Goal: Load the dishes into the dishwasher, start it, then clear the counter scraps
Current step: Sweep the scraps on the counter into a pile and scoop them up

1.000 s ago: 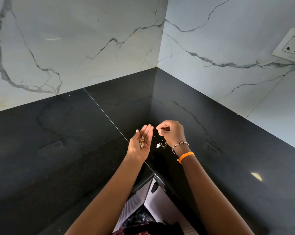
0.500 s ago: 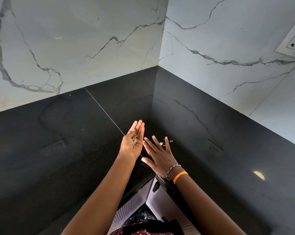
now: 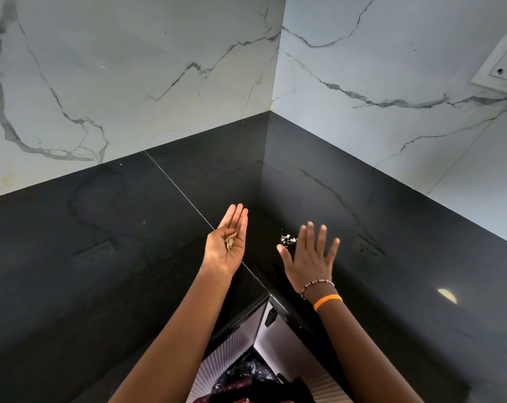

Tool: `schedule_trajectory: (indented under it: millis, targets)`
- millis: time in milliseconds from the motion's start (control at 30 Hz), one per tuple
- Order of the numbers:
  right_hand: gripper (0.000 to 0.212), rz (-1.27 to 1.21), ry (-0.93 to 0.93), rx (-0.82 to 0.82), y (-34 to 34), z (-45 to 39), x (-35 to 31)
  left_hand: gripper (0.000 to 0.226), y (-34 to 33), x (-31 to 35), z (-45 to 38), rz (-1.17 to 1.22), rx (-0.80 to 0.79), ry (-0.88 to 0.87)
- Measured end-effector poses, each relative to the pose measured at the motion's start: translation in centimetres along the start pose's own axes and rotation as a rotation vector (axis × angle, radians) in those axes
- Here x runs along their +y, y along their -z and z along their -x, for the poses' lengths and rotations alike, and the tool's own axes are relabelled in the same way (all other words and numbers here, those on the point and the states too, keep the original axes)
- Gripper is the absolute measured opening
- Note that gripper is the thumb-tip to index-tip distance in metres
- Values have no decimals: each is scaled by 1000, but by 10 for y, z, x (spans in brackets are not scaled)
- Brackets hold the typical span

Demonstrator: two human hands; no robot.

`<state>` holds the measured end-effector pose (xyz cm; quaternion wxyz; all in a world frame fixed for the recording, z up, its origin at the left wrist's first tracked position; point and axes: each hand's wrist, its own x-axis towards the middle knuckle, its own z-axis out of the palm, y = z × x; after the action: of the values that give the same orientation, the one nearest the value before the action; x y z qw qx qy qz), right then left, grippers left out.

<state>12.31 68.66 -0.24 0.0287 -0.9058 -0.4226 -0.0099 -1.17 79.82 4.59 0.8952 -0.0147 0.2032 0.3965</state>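
My left hand (image 3: 227,248) lies palm-up w/ tan scraps (image 3: 230,243) cupped in it — right hand (image 3: 310,258) flat, fingers spread, beside white bits (image 3: 287,239) on black counter (image 3: 101,271).

White marble-look wall panels (image 3: 136,82) with grey veining are seen meeting at an inside corner. A white electrical socket plate (image 3: 504,66) is mounted on the right-hand panel, near the frame's right edge. A thin pale seam (image 3: 176,189) is seen running diagonally across the dark stone. A small bright reflection (image 3: 447,295) is caught on the polished surface at the right. Ribbed pale cabinet fronts (image 3: 235,341) are visible at the bottom, and a crumpled black bag (image 3: 246,373) is seen lower down.
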Motion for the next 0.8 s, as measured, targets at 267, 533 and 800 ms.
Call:
schedule_trajectory:
  millis: [267,533,800]
  targets:
    - [84,-84,-35,-113,-12,3,-16,45,3,0,5,-47,8,0]
    - [54,-482,41,-112,7,-36,-15,38,-2,1,10,-20,19,22]
    - [53,-140,261,-137,-3,-18,-9,40,-6,-9,3,-31,70,57]
